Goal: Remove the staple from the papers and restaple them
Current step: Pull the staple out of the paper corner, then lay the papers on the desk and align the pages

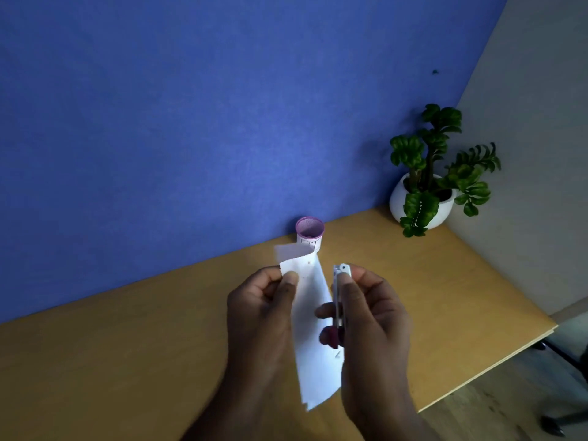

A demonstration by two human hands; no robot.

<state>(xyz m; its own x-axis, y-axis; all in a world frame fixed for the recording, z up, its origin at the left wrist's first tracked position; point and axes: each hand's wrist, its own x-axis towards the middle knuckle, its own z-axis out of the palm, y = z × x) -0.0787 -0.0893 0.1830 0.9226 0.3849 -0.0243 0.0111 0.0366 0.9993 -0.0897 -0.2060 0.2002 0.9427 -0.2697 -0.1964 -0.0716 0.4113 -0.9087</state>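
Above a tan wooden tabletop (127,345), the left hand (264,310) pinches a stack of narrow white papers (313,361) by its far corner, thumb on top. The stack's long axis runs from those fingers down toward the person, and the top sheet curls back toward a purple-rimmed cup (309,232). Just right of the stack, the right hand (372,316) grips a small metal stapler (339,300), which lies parallel with its head pointing away. The tabletop stretches wide to the left of the left fingers, and its right edge lies well beyond the right fingers.
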